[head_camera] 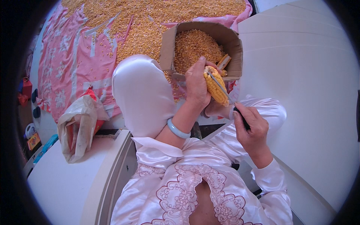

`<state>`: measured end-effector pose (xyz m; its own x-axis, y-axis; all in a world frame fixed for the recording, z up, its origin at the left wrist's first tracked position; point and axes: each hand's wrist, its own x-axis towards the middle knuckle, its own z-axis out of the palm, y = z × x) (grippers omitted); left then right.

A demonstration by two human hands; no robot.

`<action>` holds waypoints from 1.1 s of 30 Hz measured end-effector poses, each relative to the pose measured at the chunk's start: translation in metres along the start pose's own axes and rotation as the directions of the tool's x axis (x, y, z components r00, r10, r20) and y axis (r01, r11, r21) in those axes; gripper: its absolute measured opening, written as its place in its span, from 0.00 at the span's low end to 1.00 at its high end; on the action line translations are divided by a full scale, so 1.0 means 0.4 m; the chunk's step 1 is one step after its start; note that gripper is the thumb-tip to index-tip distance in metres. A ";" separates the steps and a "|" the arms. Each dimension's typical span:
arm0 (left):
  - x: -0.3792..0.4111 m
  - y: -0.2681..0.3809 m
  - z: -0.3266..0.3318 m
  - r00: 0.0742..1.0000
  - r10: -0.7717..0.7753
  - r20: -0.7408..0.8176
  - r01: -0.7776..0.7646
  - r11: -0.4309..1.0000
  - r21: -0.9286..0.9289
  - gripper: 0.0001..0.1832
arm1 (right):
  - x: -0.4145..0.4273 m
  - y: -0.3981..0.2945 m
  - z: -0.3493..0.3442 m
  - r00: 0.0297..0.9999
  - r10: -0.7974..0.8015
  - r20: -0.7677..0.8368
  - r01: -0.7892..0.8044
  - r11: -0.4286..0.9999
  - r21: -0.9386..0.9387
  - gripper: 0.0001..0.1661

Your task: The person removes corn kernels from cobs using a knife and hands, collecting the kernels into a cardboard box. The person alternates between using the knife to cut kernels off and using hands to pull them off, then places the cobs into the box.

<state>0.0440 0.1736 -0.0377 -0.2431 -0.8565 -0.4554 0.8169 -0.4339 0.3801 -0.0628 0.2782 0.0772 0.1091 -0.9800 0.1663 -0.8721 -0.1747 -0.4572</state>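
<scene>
My left hand (197,81) grips an ear of dried yellow corn (216,87), tilted with one end up near the fingers. In my right hand (251,126) is a screwdriver-like tool with a dark handle (242,119) and a thin metal shaft (223,87). The shaft lies along the ear, its tip at the ear's upper end. Just beyond my hands stands an open cardboard box (237,57), partly filled with loose corn kernels (194,47). A partly stripped corn ear (224,62) rests in the box's right corner.
Loose kernels (146,36) are spread over a pink cloth (60,62) with white characters on the floor. A crumpled plastic sack (81,121) lies at the left, partly over a white surface (64,174). My raised knee (143,92) is left of the box.
</scene>
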 end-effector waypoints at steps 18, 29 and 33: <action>-0.009 -0.003 0.006 0.985 -0.138 0.108 0.156 0.971 -0.179 0.20 | 0.043 0.087 0.066 0.844 0.473 0.254 -0.537 0.727 0.428 0.34; -0.027 -0.004 0.009 0.986 -0.010 0.169 0.037 0.987 -0.157 0.19 | 0.081 0.106 0.074 0.791 0.494 0.360 -0.611 0.624 0.487 0.37; -0.023 -0.005 0.001 0.967 0.011 0.255 0.004 0.998 -0.055 0.14 | 0.097 0.100 0.047 0.778 0.500 0.380 -0.628 0.604 0.491 0.35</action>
<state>0.0445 0.1823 -0.0340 -0.3599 -0.9040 -0.2308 0.8435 -0.4210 0.3336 -0.0845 0.2312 0.0488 -0.1701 -0.8861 -0.4311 -0.3609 0.4631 -0.8095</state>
